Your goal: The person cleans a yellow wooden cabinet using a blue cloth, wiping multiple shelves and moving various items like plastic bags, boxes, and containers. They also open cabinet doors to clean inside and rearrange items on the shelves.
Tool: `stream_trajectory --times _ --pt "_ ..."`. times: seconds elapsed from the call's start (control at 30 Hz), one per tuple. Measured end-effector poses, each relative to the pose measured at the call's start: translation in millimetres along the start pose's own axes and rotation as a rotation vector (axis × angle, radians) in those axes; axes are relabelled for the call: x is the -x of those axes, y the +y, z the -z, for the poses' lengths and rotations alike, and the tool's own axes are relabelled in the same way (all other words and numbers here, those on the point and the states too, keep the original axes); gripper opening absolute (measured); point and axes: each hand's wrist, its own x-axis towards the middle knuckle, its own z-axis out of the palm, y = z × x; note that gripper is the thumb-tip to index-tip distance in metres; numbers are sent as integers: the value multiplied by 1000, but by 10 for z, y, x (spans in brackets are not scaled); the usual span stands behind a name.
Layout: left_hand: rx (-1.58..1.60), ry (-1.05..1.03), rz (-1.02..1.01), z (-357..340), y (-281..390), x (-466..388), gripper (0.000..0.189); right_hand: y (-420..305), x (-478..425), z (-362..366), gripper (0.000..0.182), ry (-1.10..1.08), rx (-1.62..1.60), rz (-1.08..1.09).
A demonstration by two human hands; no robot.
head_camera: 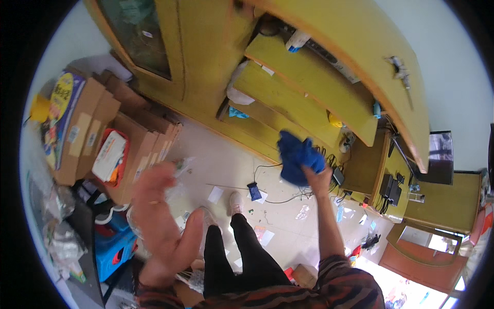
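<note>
My right hand (319,179) is closed around a bunched dark blue cloth (295,158), held up in front of the yellow-green shelf unit (285,90). The cloth hangs loosely to the left of my fingers. My left hand (164,220) is raised close to the camera, slightly blurred, its thumb and fingers apart with nothing between them. Below, on the tiled floor, a small dark blue pouch-like item (254,191) lies beside white papers and a black cable.
Cardboard boxes (131,143) and a red basket (125,152) stand at the left, above a blue plastic item (115,251). Cables (285,201), papers (215,194) and plastic scraps lie about the floor. A wall-mounted screen (441,156) is at the right.
</note>
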Motion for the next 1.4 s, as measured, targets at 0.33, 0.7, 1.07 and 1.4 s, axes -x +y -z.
stream_trajectory --times 0.33,0.7,1.07,1.4 --pt "-109 -219 830 -1000 -2746 3496 28 49 -1678 -1279 56 245 775 515" --pt "203 -197 992 -1461 -2943 3639 25 167 -710 -1532 38 -304 -59 137" --pt "136 -153 1103 -1500 -3348 3921 22 1808 -1552 -2225 64 241 870 -86" --pt "472 52 1175 -1556 -3487 3593 32 1457 -662 -2803 26 -253 -238 -260"
